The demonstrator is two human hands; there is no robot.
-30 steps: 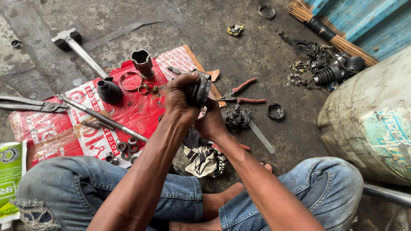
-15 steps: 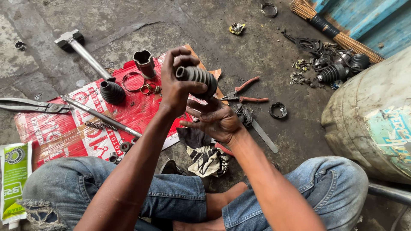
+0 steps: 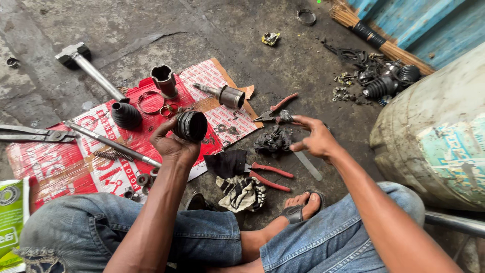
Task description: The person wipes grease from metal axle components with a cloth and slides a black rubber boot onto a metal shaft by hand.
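Note:
My left hand grips a black ribbed rubber boot, held up over the red printed sheet. Its open end faces the camera. My right hand has let go and hovers to the right with fingers spread, just above a greasy black lump on the floor. Red-handled pliers lie beneath, beside a dirty rag. A metal joint housing lies on the sheet beyond the boot.
On the sheet lie a long shaft, a second black boot, a metal cup, rings and a spring. A hammer, large snips, a drum, a broom and my crossed legs surround the spot.
The hands have come apart: the left one lowered with the boot toward the sheet, and the right one released it and swung out to the right, fingers open.

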